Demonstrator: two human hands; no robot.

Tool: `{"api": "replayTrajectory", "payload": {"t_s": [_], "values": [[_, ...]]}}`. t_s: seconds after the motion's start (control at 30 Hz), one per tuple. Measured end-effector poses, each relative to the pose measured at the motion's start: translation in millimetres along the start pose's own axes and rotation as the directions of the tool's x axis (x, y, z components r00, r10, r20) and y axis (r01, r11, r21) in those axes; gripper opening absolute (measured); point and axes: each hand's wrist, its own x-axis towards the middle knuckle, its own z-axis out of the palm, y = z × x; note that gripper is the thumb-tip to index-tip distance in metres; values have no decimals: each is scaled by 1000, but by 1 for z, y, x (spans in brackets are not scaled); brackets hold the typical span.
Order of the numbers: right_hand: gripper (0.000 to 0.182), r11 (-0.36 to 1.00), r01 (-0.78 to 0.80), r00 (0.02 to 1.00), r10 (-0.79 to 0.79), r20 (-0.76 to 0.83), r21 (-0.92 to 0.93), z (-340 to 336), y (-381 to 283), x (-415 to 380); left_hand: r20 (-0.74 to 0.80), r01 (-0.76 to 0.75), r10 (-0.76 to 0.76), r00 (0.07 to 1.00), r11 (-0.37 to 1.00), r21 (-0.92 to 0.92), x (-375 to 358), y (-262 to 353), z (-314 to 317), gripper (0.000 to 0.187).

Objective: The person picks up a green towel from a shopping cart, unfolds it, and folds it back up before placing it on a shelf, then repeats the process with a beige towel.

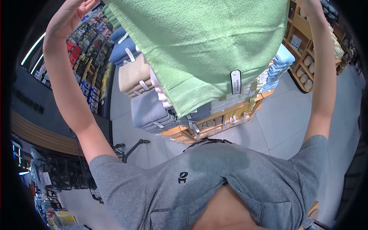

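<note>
A light green towel (207, 42) hangs spread out across the top middle, its upper edge cut off by the frame. It carries a white label with a black border (236, 82) near its lower edge. At the top left my left hand (78, 13) is raised, its partly visible fingers bent in at the towel's side edge and closed on it. On the other side my right hand (309, 7) is beside the towel's right side; only its wrist end shows, with the fingers outside the frame. Behind the towel are folded stacks: blue (124, 50), beige (132, 74), grey-blue (147, 109) and light blue (283, 57).
The stacks stand on a wooden display unit (220, 112) with lower shelves. Packed shop shelves (86, 57) line the left. A wooden rack with rolled items (304, 76) is at the right. A black metal frame (132, 150) stands at the lower left on the tiled floor (276, 119).
</note>
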Motion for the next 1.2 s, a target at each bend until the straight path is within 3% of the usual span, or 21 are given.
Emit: {"api": "replayTrajectory", "payload": {"t_s": [0.03, 0.1, 0.13, 0.2, 0.3, 0.4, 0.53, 0.67, 0.7, 0.8, 0.83, 0.87, 0.97, 1.03, 1.13, 1.2], "values": [[21, 1000, -12, 1000, 12, -11, -15, -4, -1, -1, 86, 84, -85, 993, 996, 9, 6, -2, -7, 37], [21, 998, -34, 999, 33, -32, -45, -7, -5, -3, 87, 65, -78, 993, 987, 146, -5, 2, 7, 35], [22, 996, 38, 999, -37, 9, -78, -9, -6, -8, 86, 54, -74, 994, 976, 212, -10, 6, 16, 34], [23, 974, 184, 980, -171, 103, -131, -13, -6, -20, 36, 66, -83, 996, 939, 339, -13, 9, 25, 30], [23, 975, 73, 997, -63, 51, -212, -22, -16, -15, -39, 110, -105, 994, 855, 507, -17, 12, 34, 25], [24, 968, 178, 975, -150, 163, -175, -24, -24, -33, -38, 84, -75, 996, 850, 520, -21, 11, 32, 22], [22, 970, 222, 961, -201, 189, -101, -34, -30, -29, 17, -21, 16, 1000, 923, 384, -23, 7, 28, 16], [11, 992, 118, 986, -113, 126, -33, -39, -52, -25, 23, -13, 6, 1000, 946, 324, -16, 4, 15, 16], [18, 995, 86, 987, -78, 138, -51, -39, -58, -25, -12, -66, 73, 997, 952, 300, -19, 2, 19, 18], [35, 995, 92, 983, -85, 161, -37, -35, -69, -37, 44, -94, 87, 995, 973, 212, -25, 0, 5, 21], [50, 997, 68, 967, -57, 248, -32, -46, -70, -33, -25, -121, 127, 992, 979, 164, -31, -1, 8, 22], [41, 928, 219, 959, -148, 242, -300, -90, -34, -3, 14, -101, 100, 995, 992, 81, -35, -7, -9, 22], [47, 917, 152, 971, -68, 230, -369, -59, -67, -33, 84, -127, 134, 987, 988, -85, -57, 3, -28, 20], [43, 912, 169, 957, -60, 284, -374, -44, -74, -34, 63, -115, 119, 991, 991, -75, -52, 3, -33, 18], [22, 967, 116, 965, -55, 254, -228, 21, -66, -15, -64, 32, -28, 998, 997, 71, -4, -20, -47, 16], [22, 969, 73, 987, -36, 158, -236, 56, -52, 12, -196, 44, -23, 980, 994, 104, 29, -27, -42, 17]]}}
